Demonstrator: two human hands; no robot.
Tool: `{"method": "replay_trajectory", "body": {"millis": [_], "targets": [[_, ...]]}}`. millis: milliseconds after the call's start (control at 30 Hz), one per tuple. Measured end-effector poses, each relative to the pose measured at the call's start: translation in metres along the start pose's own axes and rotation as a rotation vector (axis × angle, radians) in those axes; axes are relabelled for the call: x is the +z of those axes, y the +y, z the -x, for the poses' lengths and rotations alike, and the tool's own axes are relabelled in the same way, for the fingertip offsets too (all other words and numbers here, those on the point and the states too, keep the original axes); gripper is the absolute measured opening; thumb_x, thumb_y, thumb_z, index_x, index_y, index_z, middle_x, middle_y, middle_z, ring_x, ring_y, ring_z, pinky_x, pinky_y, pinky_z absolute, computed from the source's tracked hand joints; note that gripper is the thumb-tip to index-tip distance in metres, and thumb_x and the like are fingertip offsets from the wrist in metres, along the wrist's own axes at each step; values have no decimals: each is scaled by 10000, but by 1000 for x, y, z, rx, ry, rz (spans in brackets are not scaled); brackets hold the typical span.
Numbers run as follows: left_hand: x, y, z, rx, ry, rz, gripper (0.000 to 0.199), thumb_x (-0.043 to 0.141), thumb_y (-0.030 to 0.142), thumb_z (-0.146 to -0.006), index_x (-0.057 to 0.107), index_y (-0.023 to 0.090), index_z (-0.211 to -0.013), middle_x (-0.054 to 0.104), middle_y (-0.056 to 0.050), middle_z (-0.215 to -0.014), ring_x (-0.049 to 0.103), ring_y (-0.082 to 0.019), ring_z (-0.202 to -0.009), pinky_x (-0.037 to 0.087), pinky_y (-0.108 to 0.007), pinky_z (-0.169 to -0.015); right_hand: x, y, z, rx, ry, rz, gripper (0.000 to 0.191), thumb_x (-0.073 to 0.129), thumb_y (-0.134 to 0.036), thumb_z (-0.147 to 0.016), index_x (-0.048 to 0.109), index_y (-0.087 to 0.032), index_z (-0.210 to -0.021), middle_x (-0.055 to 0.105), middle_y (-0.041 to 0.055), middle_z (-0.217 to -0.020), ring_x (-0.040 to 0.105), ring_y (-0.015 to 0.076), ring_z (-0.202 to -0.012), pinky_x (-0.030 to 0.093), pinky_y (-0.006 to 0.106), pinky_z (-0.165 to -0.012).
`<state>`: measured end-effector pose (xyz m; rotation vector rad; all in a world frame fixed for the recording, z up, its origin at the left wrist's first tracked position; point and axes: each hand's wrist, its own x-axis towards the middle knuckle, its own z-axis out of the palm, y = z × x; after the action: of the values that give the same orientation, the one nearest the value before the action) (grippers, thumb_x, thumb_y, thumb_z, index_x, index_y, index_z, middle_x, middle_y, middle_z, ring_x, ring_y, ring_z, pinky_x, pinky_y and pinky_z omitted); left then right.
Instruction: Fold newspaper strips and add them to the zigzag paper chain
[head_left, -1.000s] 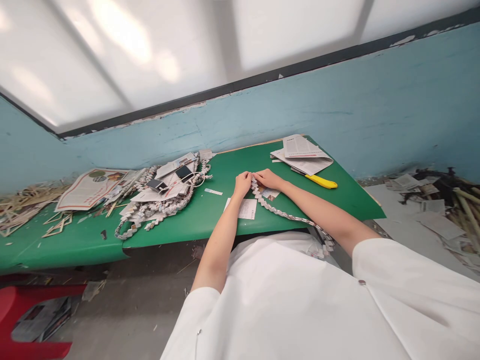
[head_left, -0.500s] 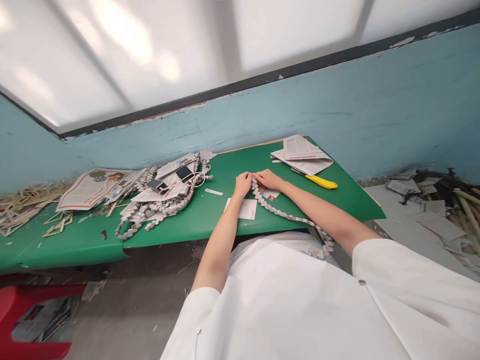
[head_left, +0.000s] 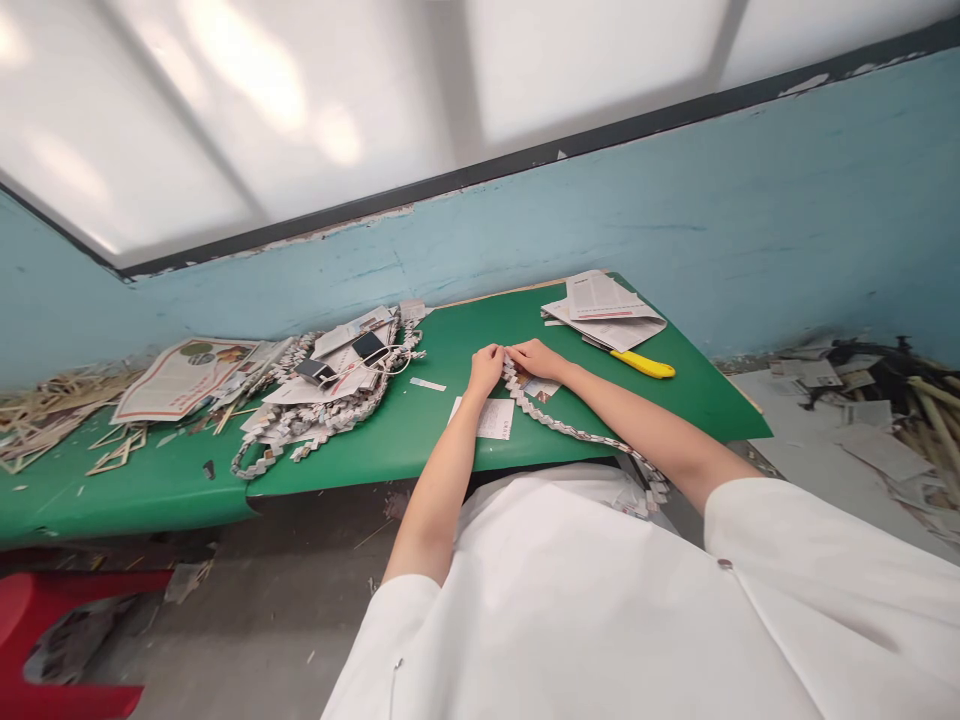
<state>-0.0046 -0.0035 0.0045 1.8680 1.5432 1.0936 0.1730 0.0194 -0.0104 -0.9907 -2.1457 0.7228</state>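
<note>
A zigzag chain of folded newspaper [head_left: 555, 424] runs from my fingers across the green table [head_left: 375, 450] and over its front edge toward my lap. My left hand [head_left: 487, 368] is closed at the chain's upper end, its fingertips bent in. Against it, my right hand [head_left: 534, 357] pinches the same end, thumb and fingers together. The very tip of the chain is hidden between the hands. Below my left hand lies a printed paper piece [head_left: 495, 418], and another scrap [head_left: 541, 388] shows under my right hand.
A yellow-handled cutter [head_left: 643, 364] lies partly under folded newspapers [head_left: 607, 308] at the right. To the left, paper chains [head_left: 330, 425] are heaped with sheets, a white cable and dark devices. A narrow paper strip [head_left: 427, 384] lies nearer. A red stool [head_left: 45, 640] stands lower left.
Almost nothing differs. Both hands stay together at the chain's end, and the chain lies in the same place.
</note>
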Motion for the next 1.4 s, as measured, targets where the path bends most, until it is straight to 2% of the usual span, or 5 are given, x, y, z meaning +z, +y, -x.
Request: {"method": "replay_trajectory", "body": {"millis": [1133, 1400], "targets": [[0, 0, -1, -4, 5, -9, 328, 495, 261, -968, 541, 199, -650, 609, -7, -671, 491, -152, -674, 345, -271, -675, -1, 0, -1, -13, -3, 3, 558, 377, -560, -1059, 524, -201, -658, 642, 13, -648, 487, 164, -614, 344, 308, -643], [0, 0, 0, 3, 2, -11, 352, 489, 261, -977, 505, 204, -630, 572, 2, -638, 473, -150, -656, 337, -274, -657, -1, 0, -1, -5, -6, 3, 562, 372, -562, -1059, 523, -201, -656, 645, 15, -647, 500, 165, -613, 350, 311, -647]]}}
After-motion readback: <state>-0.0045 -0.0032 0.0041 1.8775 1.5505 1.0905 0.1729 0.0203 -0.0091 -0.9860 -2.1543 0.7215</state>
